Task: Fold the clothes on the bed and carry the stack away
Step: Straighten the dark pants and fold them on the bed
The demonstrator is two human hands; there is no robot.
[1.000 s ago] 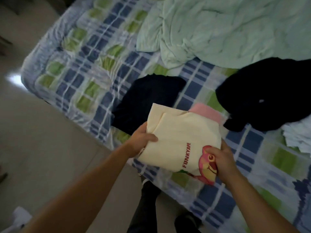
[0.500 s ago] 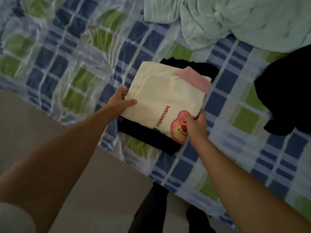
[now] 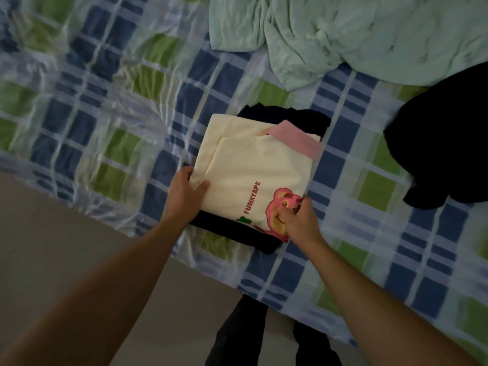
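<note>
Bed (image 3: 111, 107) with blue-green checked sheet beside a grey floor (image 3: 66, 247), one mint blanket (image 3: 369, 35), one loose black garment (image 3: 443, 143), one folded cream shirt (image 3: 253, 167) atop one folded black garment (image 3: 232, 228), left hand (image 3: 184, 196) and right hand (image 3: 298, 220) both pinching the shirt's near corners

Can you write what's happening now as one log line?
left hand: grips cream shirt | right hand: pinches shirt | shirt: on dark garment | bed

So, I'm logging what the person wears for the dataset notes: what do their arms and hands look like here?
Both forearms are bare as far as the frame shows, with no sleeves in view. The left hand and the right hand wear no gloves, and no watch, ring or bracelet shows. The dim light hides finer detail.
</note>
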